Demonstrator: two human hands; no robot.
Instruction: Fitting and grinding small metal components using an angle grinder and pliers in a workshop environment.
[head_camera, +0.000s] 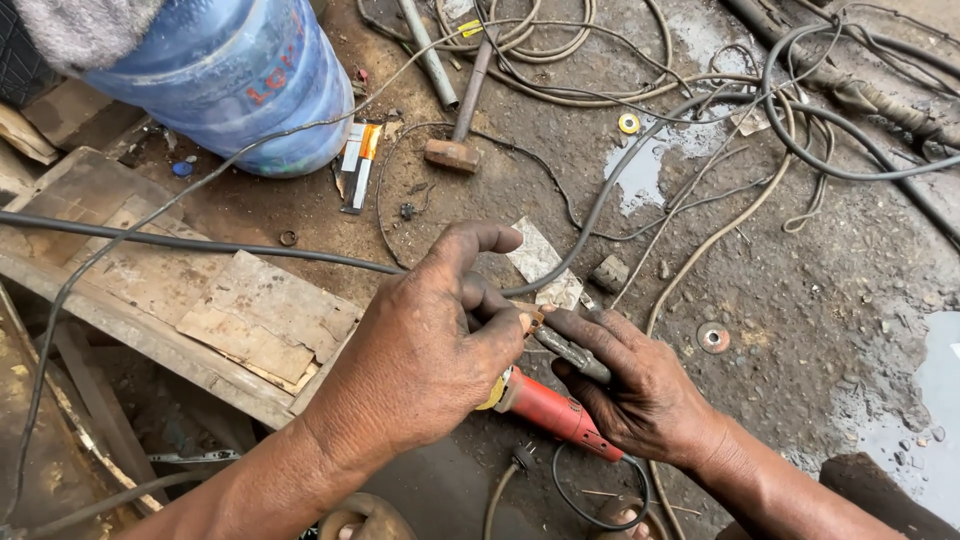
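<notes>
1. Left hand (430, 345): held over the middle of the view, fingers curled inward, thumb and forefinger pinched on the upper end of a small grey metal tool (570, 352). The hand covers the front part of a red power tool (552, 412), so whether the palm also rests on it cannot be told.
2. Right hand (640, 390): clenched around the same grey metal tool from the other side, fingers wrapped over its shaft, the heel of the hand lying over the rear of the red power tool.
3. Red power tool: lies just above the dirt floor (820, 300) between the two hands, body angled down to the right, a yellow part showing at its front end beside the left palm. A black cord loops out from its rear end.
4. Surroundings: a large blue water bottle (235, 80) lies on its side at upper left, well apart from the hands. A hammer (460, 120) rests on the floor above the hands. Worn wooden boards (200, 300) sit to the left. Tangled cables (700, 130) cross the floor, with puddles among them. A round metal washer (713, 337) lies near the right hand.
</notes>
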